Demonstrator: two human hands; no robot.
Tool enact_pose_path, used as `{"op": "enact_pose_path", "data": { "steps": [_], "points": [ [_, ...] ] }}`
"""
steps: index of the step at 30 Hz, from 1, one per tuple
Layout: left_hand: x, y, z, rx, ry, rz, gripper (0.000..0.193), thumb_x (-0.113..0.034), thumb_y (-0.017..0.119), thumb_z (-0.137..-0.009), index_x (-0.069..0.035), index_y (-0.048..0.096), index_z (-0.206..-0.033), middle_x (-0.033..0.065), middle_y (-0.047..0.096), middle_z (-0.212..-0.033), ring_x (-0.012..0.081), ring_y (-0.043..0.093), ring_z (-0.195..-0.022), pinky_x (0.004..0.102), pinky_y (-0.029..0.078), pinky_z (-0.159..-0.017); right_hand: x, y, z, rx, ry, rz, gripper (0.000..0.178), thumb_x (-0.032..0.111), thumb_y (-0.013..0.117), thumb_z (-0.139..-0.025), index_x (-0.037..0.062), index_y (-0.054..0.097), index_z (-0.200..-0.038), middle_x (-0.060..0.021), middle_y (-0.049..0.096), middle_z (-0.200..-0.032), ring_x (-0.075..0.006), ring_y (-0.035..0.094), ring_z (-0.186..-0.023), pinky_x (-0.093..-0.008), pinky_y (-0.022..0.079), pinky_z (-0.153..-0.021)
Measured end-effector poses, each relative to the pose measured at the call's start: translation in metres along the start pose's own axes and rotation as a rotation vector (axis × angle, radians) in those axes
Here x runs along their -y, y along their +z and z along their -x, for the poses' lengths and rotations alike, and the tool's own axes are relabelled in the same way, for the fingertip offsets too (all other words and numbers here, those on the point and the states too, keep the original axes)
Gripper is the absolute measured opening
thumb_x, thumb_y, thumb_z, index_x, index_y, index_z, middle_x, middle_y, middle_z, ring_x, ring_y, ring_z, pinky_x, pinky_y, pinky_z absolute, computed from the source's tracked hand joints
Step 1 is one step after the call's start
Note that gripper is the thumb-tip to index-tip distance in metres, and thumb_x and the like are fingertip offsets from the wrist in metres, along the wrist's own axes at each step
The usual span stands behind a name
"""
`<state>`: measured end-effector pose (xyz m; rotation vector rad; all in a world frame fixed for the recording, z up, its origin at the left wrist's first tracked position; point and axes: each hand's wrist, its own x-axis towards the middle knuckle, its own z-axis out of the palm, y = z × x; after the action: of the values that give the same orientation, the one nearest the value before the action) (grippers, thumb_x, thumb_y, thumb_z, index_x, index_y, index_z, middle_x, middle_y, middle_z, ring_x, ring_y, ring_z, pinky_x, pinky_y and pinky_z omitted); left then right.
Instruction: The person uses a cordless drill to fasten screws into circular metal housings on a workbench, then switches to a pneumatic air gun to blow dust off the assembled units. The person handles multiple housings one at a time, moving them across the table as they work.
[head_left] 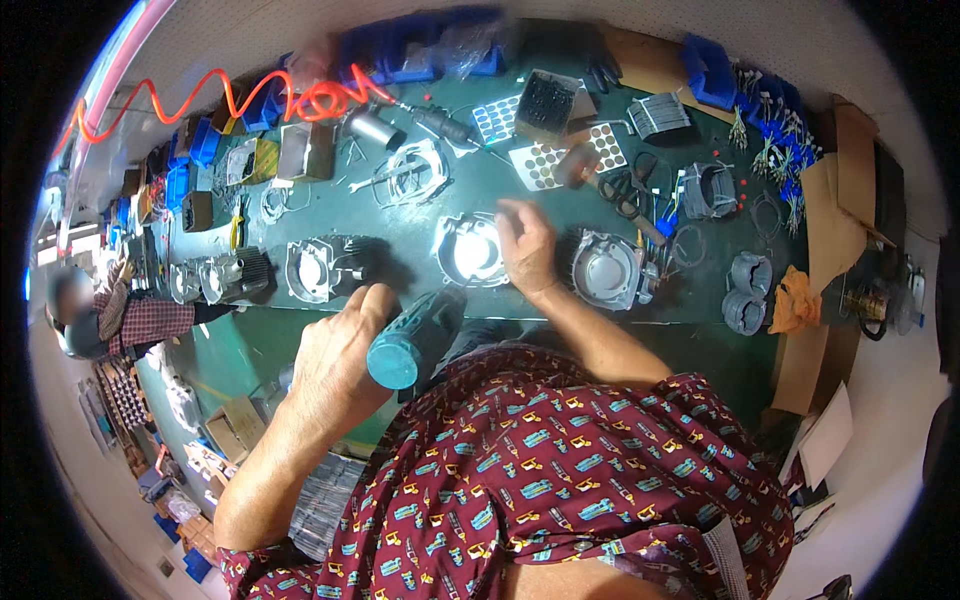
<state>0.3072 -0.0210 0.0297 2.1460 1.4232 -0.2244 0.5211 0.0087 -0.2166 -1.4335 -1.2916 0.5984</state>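
A teal power tool, shaped like a drill, lies sideways in my left hand, its round end cap toward me. My left fingers are closed, and the part they grip is mostly hidden. Its far end reaches the near side of a bright metal motor housing on the bench. Beside that housing's right rim is my right hand, thumb and forefinger apart, slightly blurred. Nothing shows in it; I cannot tell whether it touches the rim. Another open housing sits right of it, and a finned one to the left.
The green bench also bears a red coiled hose, a hanging-type screwdriver, sticker sheets, a black parts box, scissors and cable bundles. An orange rag lies at the right edge. Another person sits far left.
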Motion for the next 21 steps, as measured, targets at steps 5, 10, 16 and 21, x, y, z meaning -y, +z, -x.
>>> {"op": "enact_pose_path", "data": {
  "steps": [5,10,16,21],
  "points": [
    [-0.003,-0.005,-0.001,0.007,0.057,-0.025,0.03,-0.013,0.069,-0.08,-0.003,0.051,-0.102,0.0192,0.061,-0.099,0.0415,0.067,-0.084,0.0501,0.054,-0.07,-0.008,0.001,0.002,-0.007,0.005,-0.006,0.017,0.004,0.064,-0.086,0.0011,0.067,-0.102,-0.0169,0.068,-0.098,-0.0353,0.065,-0.093,-0.0416,0.051,-0.084],
    [0.004,-0.011,-0.013,0.184,0.021,-0.103,0.028,-0.018,0.073,-0.074,-0.006,0.063,-0.097,0.0178,0.069,-0.083,0.0377,0.069,-0.08,0.0475,0.054,-0.07,-0.01,0.001,0.002,-0.008,-0.023,0.005,0.016,0.005,0.065,-0.087,0.0002,0.066,-0.102,-0.0171,0.068,-0.098,-0.0351,0.066,-0.094,-0.0421,0.051,-0.084],
    [0.01,-0.011,-0.013,0.194,-0.024,-0.072,0.025,-0.018,0.074,-0.072,-0.006,0.067,-0.093,0.0178,0.07,-0.079,0.0369,0.07,-0.079,0.0463,0.056,-0.073,-0.002,0.0,0.0,0.021,-0.004,0.047,0.016,0.004,0.064,-0.087,0.0002,0.066,-0.103,-0.0183,0.068,-0.099,-0.0363,0.065,-0.095,-0.0426,0.052,-0.085],
    [0.009,-0.011,-0.006,0.187,-0.051,-0.04,0.03,-0.016,0.074,-0.073,-0.006,0.068,-0.101,0.0192,0.072,-0.085,0.0385,0.07,-0.081,0.0457,0.057,-0.075,0.002,-0.001,-0.001,0.014,-0.012,0.048,0.019,0.003,0.063,-0.086,0.0,0.066,-0.105,-0.0188,0.067,-0.1,-0.0364,0.065,-0.096,-0.0429,0.051,-0.086]
  ]
}}
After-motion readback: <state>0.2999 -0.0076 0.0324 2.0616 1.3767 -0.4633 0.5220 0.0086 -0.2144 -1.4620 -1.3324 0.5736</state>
